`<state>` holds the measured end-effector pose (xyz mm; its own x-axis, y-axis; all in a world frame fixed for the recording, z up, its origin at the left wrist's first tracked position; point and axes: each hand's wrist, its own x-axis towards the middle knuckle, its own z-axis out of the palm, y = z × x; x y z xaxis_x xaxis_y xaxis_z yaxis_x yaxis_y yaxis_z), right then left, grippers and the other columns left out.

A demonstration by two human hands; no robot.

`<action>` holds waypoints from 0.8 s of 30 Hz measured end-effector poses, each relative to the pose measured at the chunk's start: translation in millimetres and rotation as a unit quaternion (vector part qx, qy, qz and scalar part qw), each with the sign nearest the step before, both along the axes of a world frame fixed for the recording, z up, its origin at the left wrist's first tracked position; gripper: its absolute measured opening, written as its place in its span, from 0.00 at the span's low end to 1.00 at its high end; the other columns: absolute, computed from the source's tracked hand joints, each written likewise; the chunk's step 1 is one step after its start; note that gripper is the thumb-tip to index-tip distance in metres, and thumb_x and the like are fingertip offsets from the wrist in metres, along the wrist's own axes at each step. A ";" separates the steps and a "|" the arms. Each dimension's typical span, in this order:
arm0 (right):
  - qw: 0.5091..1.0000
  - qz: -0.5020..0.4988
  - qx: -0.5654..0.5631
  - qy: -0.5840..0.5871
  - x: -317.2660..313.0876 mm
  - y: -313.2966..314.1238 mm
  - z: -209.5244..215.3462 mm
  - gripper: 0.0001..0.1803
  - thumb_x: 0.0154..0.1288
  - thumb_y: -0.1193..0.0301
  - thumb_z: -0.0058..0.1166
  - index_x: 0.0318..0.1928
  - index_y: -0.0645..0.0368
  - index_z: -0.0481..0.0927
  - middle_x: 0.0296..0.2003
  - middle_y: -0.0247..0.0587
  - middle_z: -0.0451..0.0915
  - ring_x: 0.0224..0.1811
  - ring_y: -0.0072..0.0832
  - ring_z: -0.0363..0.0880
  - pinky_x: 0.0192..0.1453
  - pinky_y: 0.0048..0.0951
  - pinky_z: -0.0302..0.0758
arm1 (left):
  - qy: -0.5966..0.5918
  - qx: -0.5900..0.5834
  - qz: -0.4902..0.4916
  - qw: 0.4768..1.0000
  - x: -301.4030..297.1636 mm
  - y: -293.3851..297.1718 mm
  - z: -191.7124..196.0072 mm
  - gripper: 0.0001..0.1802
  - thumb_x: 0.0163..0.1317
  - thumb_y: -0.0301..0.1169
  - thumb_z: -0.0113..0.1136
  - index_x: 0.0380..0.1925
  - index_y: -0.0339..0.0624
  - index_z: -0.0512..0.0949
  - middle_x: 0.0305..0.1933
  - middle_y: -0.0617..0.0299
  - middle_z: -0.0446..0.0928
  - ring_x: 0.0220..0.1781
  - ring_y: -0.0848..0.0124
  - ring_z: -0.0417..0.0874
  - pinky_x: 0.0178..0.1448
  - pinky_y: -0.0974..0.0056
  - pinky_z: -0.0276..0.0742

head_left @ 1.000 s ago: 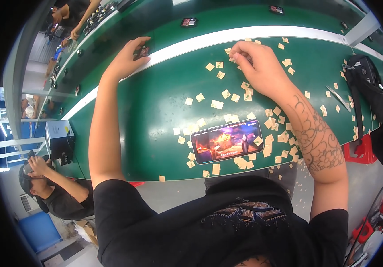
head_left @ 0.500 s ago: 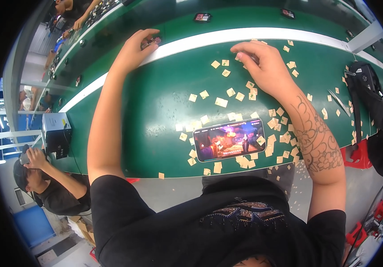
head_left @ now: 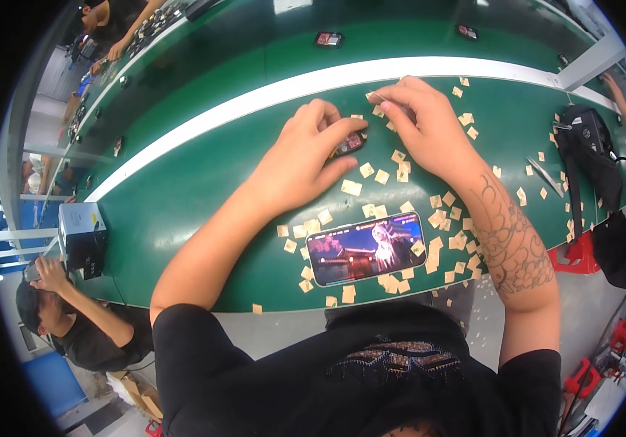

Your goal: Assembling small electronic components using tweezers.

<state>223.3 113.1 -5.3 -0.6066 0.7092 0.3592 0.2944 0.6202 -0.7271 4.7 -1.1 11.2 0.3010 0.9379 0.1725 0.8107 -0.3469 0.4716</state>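
Near the centre of the frame, above the middle, the left hand (head_left: 311,151) is closed on a small dark device (head_left: 349,145), thumb below it and fingers above, over the green table (head_left: 182,218). Just to its right, the right hand (head_left: 421,118) has thumb and forefinger drawn near each other; a small pale square (head_left: 370,96) shows at the forefinger's tip — whether it is gripped, I cannot tell.

Many more cream squares lie scattered from the upper middle down to the right, several around a phone (head_left: 349,255) with a lit screen at lower centre. Tweezers (head_left: 544,177) lie at the right, near a black bag (head_left: 573,156). Across the top runs a white rail (head_left: 269,93), with other dark devices (head_left: 328,39) beyond it. A black-and-white box (head_left: 84,237) stands at the left — near a co-worker (head_left: 98,331) in black at lower left.
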 end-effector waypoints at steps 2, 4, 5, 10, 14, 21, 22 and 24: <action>1.000 0.007 0.019 -0.008 1.0 0.1 0.8 0.11 0.77 0.74 0.57 0.53 0.63 0.88 0.38 0.47 0.82 0.41 0.44 0.82 0.49 0.40 0.79 | -0.025 -0.019 0.015 0.999 -0.2 -6.2 8.1 0.34 0.60 0.34 0.78 0.66 0.44 0.78 0.56 0.52 0.73 0.59 0.52 0.77 0.64 0.51 0.77; 0.999 0.031 0.011 -0.029 2.5 -1.2 5.5 0.11 0.76 0.75 0.57 0.53 0.64 0.88 0.38 0.47 0.81 0.42 0.44 0.81 0.49 0.40 0.78 | -0.023 -0.021 0.049 0.998 -8.0 -10.2 9.2 0.40 0.58 0.36 0.80 0.69 0.43 0.74 0.57 0.51 0.73 0.61 0.50 0.77 0.66 0.50 0.77; 0.999 0.037 0.012 -0.034 1.2 -3.8 10.5 0.11 0.76 0.75 0.57 0.53 0.64 0.88 0.38 0.47 0.81 0.42 0.44 0.81 0.49 0.40 0.78 | -0.002 -0.010 0.052 0.999 -14.0 -11.0 7.2 0.46 0.55 0.33 0.82 0.73 0.44 0.71 0.62 0.51 0.71 0.63 0.52 0.77 0.67 0.52 0.77; 0.993 0.099 -0.023 -0.065 -2.5 -17.6 25.6 0.08 0.70 0.78 0.61 0.48 0.63 0.88 0.36 0.47 0.81 0.38 0.45 0.83 0.44 0.41 0.79 | -0.094 0.009 0.010 0.995 -20.1 -0.6 -3.4 0.43 0.55 0.26 0.80 0.72 0.44 0.72 0.59 0.52 0.77 0.64 0.52 0.77 0.70 0.51 0.76; 0.983 0.069 0.088 -0.149 -3.4 -27.8 37.6 0.06 0.66 0.77 0.65 0.42 0.60 0.87 0.36 0.44 0.83 0.39 0.47 0.86 0.43 0.44 0.81 | -0.102 0.006 0.003 0.995 -13.3 -4.3 -7.3 0.40 0.56 0.21 0.77 0.71 0.43 0.72 0.58 0.53 0.77 0.63 0.52 0.78 0.69 0.53 0.78; 0.957 0.075 0.181 -0.215 -13.5 -36.0 34.1 0.08 0.64 0.83 0.65 0.44 0.63 0.86 0.37 0.45 0.84 0.37 0.44 0.86 0.39 0.39 0.81 | -0.156 0.049 0.004 0.987 -9.0 -7.6 -14.6 0.38 0.55 0.19 0.76 0.68 0.43 0.74 0.56 0.53 0.79 0.60 0.52 0.82 0.65 0.53 0.80; 0.974 0.086 0.119 -0.174 -11.6 -28.1 28.0 0.08 0.65 0.83 0.65 0.44 0.64 0.86 0.37 0.44 0.84 0.37 0.41 0.86 0.40 0.37 0.81 | -0.156 0.044 0.003 0.987 -8.9 -6.9 -13.8 0.38 0.55 0.19 0.76 0.68 0.43 0.74 0.56 0.53 0.79 0.60 0.52 0.82 0.65 0.53 0.80; 0.986 0.093 0.050 -0.132 -8.2 -21.7 20.3 0.08 0.66 0.83 0.65 0.44 0.64 0.86 0.37 0.43 0.84 0.37 0.37 0.86 0.41 0.35 0.81 | -0.123 0.064 0.011 0.990 -6.8 -3.9 -14.1 0.37 0.55 0.19 0.76 0.67 0.43 0.75 0.54 0.54 0.81 0.59 0.53 0.84 0.64 0.52 0.81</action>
<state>215.1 91.4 15.0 -0.8048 0.5457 0.2334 0.3396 0.7459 -0.5730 -2.1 -5.0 -2.9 0.2139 0.9095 0.3566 0.6845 -0.4000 0.6095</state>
